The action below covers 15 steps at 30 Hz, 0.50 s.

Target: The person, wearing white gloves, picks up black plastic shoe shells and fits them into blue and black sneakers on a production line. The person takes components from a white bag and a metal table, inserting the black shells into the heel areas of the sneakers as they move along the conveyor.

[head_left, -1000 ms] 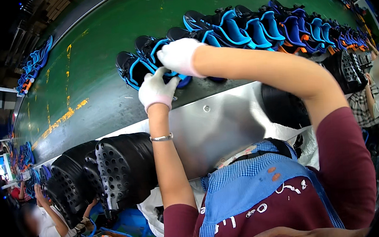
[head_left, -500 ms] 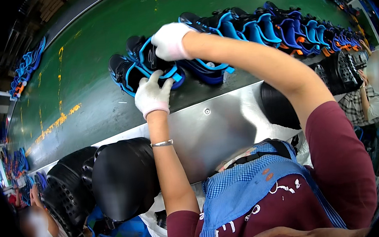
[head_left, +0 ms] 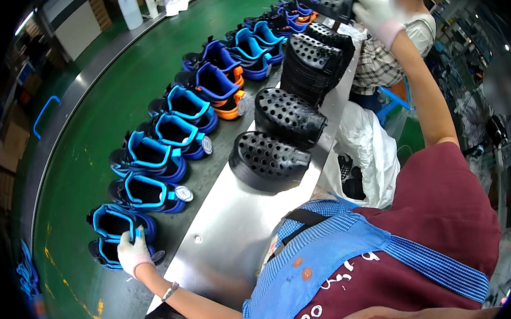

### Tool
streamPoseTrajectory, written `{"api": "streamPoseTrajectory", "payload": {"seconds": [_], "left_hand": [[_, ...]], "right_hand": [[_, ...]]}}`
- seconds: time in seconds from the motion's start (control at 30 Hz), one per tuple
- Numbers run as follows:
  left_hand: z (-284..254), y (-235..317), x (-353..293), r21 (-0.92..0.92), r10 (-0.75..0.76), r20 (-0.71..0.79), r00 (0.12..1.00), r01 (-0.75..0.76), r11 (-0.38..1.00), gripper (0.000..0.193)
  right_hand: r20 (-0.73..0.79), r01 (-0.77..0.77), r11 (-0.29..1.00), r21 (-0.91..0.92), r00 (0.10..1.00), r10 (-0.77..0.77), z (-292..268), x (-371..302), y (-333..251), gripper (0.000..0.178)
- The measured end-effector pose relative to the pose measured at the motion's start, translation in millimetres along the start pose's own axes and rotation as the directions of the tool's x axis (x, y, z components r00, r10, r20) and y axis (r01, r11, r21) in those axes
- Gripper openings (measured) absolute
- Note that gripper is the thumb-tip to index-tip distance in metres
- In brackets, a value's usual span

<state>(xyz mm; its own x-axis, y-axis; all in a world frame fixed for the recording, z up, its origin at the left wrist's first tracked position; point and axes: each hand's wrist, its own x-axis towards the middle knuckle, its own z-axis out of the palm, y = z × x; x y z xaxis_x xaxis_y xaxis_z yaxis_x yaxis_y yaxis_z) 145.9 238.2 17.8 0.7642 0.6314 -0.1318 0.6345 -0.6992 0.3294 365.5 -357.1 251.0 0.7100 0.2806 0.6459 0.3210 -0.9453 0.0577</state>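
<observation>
My left hand (head_left: 134,253), in a white glove, grips the heel of a dark shoe (head_left: 118,223) with light-blue collar lining. A second shoe (head_left: 108,252) of the same look stands right beside it, partly covered by the hand. At the upper right, my gloved right hand (head_left: 374,15) is stretched out and holds one end of a black perforated, shell-shaped piece (head_left: 323,7), lifted above the others. Below it, a stack of like black pieces (head_left: 314,65) sits on the metal ledge, with two single black perforated pieces (head_left: 267,158) nearer to me.
Several shoe pairs with blue, purple and orange parts (head_left: 219,84) line the green conveyor (head_left: 76,173). A bright metal ledge (head_left: 218,222) runs between it and me. A white bag (head_left: 362,145) hangs to the right. Beyond sits a co-worker in a checked garment (head_left: 377,60).
My view has swung to the right. My right hand has left the shoes and now holds a black perforated piece at the far right. The left hand stays at a shoe's heel.
</observation>
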Motion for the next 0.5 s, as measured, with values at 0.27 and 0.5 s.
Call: {"api": "streamPoseTrajectory", "payload": {"seconds": [0.27,0.5], "left_hand": [[3.6,-23.1,-10.8,-0.083,0.000,-0.109,0.994,-0.009,0.997,0.043],[11.5,-17.2,-7.7,-0.043,0.003,-0.141,0.990,-0.009,0.999,0.046]], "right_hand": [[0.285,0.002,0.978,-0.206,0.957,0.058,66.2,-45.2,82.7,0.043],[0.346,0.321,0.943,0.085,0.878,-0.330,53.6,-35.0,84.6,0.058]]}}
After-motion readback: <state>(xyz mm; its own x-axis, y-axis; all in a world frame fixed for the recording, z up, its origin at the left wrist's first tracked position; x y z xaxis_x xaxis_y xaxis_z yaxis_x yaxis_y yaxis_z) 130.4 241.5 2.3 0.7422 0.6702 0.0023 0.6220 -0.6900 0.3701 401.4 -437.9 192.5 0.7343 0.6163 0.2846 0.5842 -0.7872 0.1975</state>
